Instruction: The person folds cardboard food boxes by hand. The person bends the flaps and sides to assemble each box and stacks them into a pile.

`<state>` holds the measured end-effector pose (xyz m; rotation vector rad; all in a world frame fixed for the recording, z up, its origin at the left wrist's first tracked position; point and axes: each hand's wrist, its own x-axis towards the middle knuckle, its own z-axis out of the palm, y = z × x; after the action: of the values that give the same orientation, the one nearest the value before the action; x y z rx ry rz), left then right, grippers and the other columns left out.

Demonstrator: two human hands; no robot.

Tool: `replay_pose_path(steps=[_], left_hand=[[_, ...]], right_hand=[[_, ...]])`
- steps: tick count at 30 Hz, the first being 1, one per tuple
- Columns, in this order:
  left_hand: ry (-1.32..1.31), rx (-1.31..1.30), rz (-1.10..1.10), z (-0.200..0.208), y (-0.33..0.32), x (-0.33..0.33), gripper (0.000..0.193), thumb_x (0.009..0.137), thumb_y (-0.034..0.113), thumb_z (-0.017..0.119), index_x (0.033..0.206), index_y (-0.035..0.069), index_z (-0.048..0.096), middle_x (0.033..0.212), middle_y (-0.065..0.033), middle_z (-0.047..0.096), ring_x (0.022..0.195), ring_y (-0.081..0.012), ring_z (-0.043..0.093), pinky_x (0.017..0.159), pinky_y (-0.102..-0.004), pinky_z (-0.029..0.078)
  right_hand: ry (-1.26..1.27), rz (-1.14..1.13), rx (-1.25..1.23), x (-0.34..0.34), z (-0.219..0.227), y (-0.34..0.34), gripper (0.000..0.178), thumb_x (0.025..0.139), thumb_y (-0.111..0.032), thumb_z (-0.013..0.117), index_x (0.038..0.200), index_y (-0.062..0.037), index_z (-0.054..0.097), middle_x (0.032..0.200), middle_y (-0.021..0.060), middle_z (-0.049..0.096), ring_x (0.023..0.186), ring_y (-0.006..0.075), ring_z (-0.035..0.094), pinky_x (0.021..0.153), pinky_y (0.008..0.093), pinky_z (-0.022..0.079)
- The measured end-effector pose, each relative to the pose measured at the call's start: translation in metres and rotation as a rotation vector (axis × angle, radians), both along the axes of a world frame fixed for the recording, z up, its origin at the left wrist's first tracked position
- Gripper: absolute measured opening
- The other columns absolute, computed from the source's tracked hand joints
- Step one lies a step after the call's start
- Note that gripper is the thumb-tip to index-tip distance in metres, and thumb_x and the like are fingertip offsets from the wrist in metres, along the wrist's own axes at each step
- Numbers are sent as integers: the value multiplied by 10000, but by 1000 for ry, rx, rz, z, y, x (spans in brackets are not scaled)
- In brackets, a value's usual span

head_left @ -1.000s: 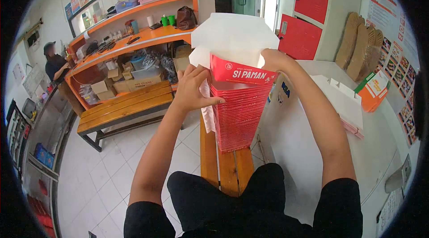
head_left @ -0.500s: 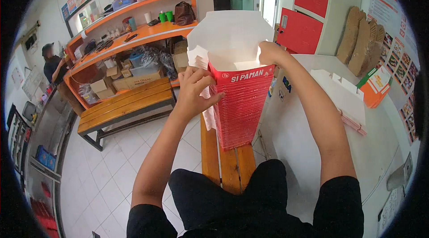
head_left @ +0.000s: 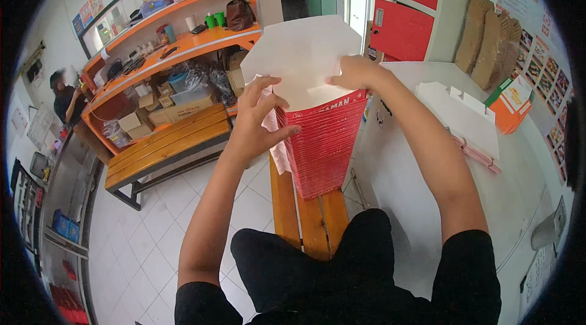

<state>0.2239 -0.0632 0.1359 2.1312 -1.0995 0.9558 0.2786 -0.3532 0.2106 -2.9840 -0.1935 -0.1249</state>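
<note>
A tall stack of red cardboard food boxes [head_left: 323, 154], nested in one another, stands in front of me on a wooden bench [head_left: 311, 221]. The topmost box [head_left: 302, 50] shows its white inside, with its large lid flap raised at the back. My left hand [head_left: 253, 117] is at the box's left corner, fingers bent over the side flap and thumb stretched apart toward the red front. At the right corner, my right hand [head_left: 360, 74] pinches the box's edge, thumb over the white inside; some of its fingers are hidden.
To the right, a white counter [head_left: 397, 135] holds flat white box pieces [head_left: 461, 114] and an orange-green pack [head_left: 510, 105]. Another wooden bench [head_left: 171, 148] stands left, before an orange shelf [head_left: 177, 50] with cartons. A person [head_left: 64, 99] is at the far left.
My right hand has moved left and inward over the box corner. My left hand's fingers have risen and spread from the thumb. The view has shifted slightly.
</note>
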Motion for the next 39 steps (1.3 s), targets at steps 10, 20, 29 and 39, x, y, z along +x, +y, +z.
replay_pose_path(steps=[10, 20, 29, 39], left_hand=[[109, 14, -31, 1, 4, 9, 787, 697, 395, 930, 1344, 93, 597, 1516, -191, 563, 1426, -411, 515, 1152, -521, 442], [127, 81, 28, 8, -2, 7, 767, 716, 440, 905, 1362, 134, 626, 1561, -234, 507, 1404, -459, 523, 1139, -537, 455], [125, 68, 22, -1, 1, 8, 736, 735, 426, 907, 1376, 161, 660, 1570, -217, 501, 1410, -438, 509, 1148, -541, 430], [-52, 46, 43, -21, -1, 2, 536, 784, 245, 905, 1297, 198, 757, 1605, -146, 485, 1498, -404, 416, 1193, -531, 348]], right_hand=[[-923, 369, -120, -22, 3, 18, 508, 985, -450, 626, 1293, -48, 658, 1244, 257, 682, 1168, 412, 661, 1033, 512, 497], [23, 443, 152, 37, -5, -5, 728, 1058, -627, 445, 1574, -114, 462, 1677, 192, 359, 1551, 391, 318, 1262, 544, 253], [-616, 250, 182, -12, -32, -25, 632, 1022, -461, 652, 1466, -31, 522, 1508, 218, 519, 1394, 369, 516, 1158, 466, 412], [-326, 204, 186, -72, 20, -116, 490, 973, -348, 740, 1311, -10, 630, 1325, 196, 661, 1216, 332, 658, 1055, 435, 500]])
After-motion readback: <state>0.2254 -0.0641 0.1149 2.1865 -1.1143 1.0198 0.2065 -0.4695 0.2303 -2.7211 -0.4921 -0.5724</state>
